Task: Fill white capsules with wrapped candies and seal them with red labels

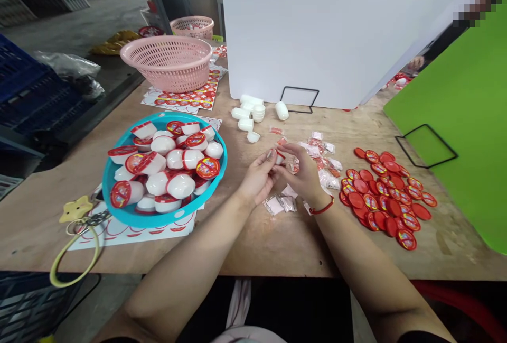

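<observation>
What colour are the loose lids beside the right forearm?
The lids are red, some with yellow-and-blue print; see the head view.

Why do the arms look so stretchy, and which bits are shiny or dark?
In the head view, the forearms widen toward the bottom edge, probably from a wide lens; also in the head view, small glints shine on the white tubs in the blue basin, while the blue crates at the left look dim.
</observation>
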Available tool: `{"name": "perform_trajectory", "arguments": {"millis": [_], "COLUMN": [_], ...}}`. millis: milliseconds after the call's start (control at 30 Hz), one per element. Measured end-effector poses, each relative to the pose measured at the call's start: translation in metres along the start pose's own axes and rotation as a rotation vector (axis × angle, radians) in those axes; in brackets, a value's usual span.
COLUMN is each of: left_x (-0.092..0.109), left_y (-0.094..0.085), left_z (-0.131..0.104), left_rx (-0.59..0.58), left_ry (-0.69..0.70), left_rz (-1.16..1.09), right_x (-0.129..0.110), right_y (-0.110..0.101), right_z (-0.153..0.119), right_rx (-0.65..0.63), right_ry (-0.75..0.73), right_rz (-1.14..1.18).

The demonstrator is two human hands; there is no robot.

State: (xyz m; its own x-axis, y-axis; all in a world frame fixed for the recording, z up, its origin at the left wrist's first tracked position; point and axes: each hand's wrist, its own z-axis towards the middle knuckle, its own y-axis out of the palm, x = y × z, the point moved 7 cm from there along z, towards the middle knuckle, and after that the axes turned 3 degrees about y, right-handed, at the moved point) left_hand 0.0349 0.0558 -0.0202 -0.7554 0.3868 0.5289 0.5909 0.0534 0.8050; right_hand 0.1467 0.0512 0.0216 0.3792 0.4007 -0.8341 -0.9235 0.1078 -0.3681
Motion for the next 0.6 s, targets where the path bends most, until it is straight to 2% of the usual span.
{"name": "perform_trajectory", "arguments": {"millis": [133, 267, 400, 500, 600], "left_x": [0.003, 0.009, 0.017, 0.024, 0.032], "left_y": [-0.009, -0.015, -0.012, -0.007, -0.008], "left_z": [0.007, 0.012, 0.01, 0.004, 0.001], "left_rx": [0.036, -0.001, -0.036, -0.058, 0.022], "left_ry": [0.07, 0.252, 0.387, 0.418, 0.44], "left_rz": [0.09, 0.466, 0.714, 0.71, 0.631], "right_x": [0.007, 0.019, 0.022, 0.013, -0.009], "right_y": [0.0, 0.0, 0.0, 0.002, 0.006], "right_z": [0.008, 0.01, 0.008, 0.014, 0.031], "right_rx": [-0.131, -0.258, -0.27, -0.231, -0.143], "right_ry": [0.042, 0.164, 0.255, 0.269, 0.233], "right_rz": [0.077, 0.244, 0.337, 0.379, 0.373]}}
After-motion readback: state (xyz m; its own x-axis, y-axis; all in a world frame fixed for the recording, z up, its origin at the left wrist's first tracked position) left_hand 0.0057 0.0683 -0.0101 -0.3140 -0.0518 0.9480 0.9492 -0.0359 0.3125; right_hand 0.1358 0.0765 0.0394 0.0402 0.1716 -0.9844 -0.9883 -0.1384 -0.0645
